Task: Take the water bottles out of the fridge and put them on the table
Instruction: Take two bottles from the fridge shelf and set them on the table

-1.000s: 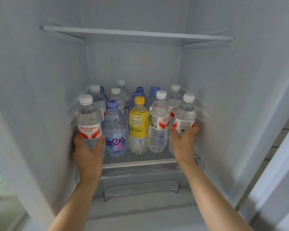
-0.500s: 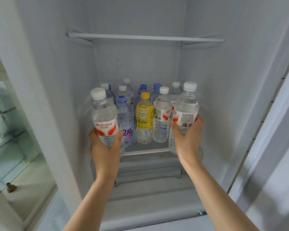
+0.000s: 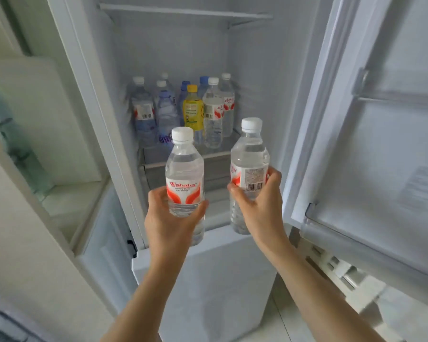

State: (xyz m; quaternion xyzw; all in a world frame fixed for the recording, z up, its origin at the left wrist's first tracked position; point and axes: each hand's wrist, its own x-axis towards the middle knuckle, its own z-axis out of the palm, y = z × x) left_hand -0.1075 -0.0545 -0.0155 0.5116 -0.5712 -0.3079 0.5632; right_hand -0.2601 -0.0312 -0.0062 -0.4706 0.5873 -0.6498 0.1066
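Open fridge (image 3: 255, 70) behind; each hand (image 3: 169, 218) (image 3: 262, 206) grips an upright clear white-capped bottle (image 3: 184, 174) (image 3: 250, 159).

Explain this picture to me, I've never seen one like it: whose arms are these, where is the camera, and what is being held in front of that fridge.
No machine here: these are a person's bare arms, filmed by a wide-angle camera worn on the head, looking forward and down. The left hand grips a clear water bottle with a white cap and a red label. The right hand grips a similar bottle. Both bottles are upright, out in front of the open fridge. Inside, on the shelf, more bottles stand, among them a yellow bottle. The fridge door is swung open on the right.
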